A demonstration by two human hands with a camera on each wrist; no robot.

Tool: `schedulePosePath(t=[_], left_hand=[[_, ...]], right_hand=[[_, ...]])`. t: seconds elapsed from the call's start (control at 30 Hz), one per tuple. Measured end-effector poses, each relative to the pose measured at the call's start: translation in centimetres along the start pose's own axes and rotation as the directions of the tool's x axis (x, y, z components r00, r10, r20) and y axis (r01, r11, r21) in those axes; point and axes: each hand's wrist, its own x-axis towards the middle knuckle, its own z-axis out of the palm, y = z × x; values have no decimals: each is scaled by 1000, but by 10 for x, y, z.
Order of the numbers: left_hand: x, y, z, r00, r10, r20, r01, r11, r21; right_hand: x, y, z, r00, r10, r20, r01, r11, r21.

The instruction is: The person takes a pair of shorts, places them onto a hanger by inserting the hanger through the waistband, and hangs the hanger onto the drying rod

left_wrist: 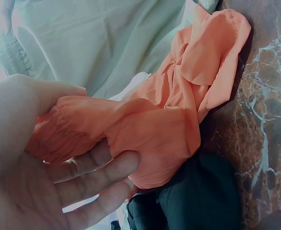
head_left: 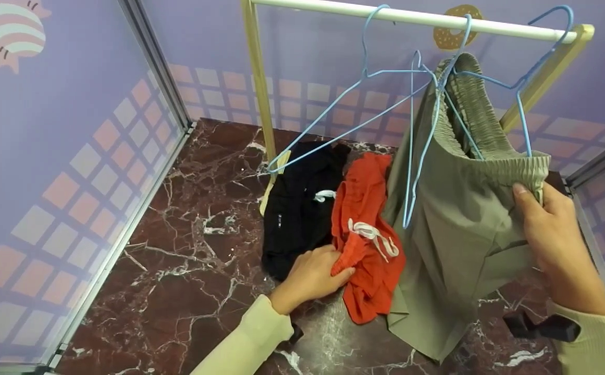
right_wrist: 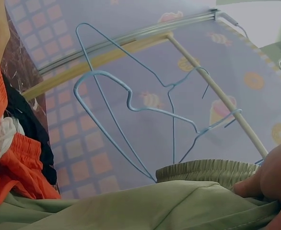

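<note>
My right hand (head_left: pixel 555 224) pinches the elastic waistband of olive-green shorts (head_left: pixel 458 234), thumb on the outside. In the head view a blue hanger (head_left: pixel 524 114) at the right of the rail reaches down into that waistband. Lower and to the left, my left hand (head_left: pixel 312 273) holds an edge of red shorts (head_left: pixel 362 192) with a white drawstring. The left wrist view shows the red cloth (left_wrist: pixel 150 129) between thumb and fingers. Black shorts (head_left: pixel 299 208), also with a white drawstring, lie beside the red ones, just beyond the left hand.
A white rail (head_left: pixel 323 6) on wooden posts (head_left: pixel 263 94) spans the back. Another blue hanger (head_left: pixel 328 104) hangs on its left, and a middle one (head_left: pixel 410 203) overlaps the olive shorts. Purple patterned panels (head_left: pixel 99 104) enclose the dark red marbled surface (head_left: pixel 177 291).
</note>
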Motion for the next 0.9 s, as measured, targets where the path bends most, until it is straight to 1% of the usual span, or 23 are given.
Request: schedulePosePath(t=[0.2,0.37,0.67,0.9], left_hand=[[0,2,-1,1000,-1,1,1,1000,7],[1,2,-1,1000,-5,5,5,1000,0],[-1,4,-3,1000,-3,7,3,1000,14],[-2,6,-5,1000,-6,11,6,1000,-22]], right_hand=[[8,1,4,1000,-4,28,5,1000,-26],[9,2,8,999,-16,39,18,999,-36],[5,6,13,998,-7,70,9,999,-36],[-3,10,12,997,14,73,-10,999,-49]])
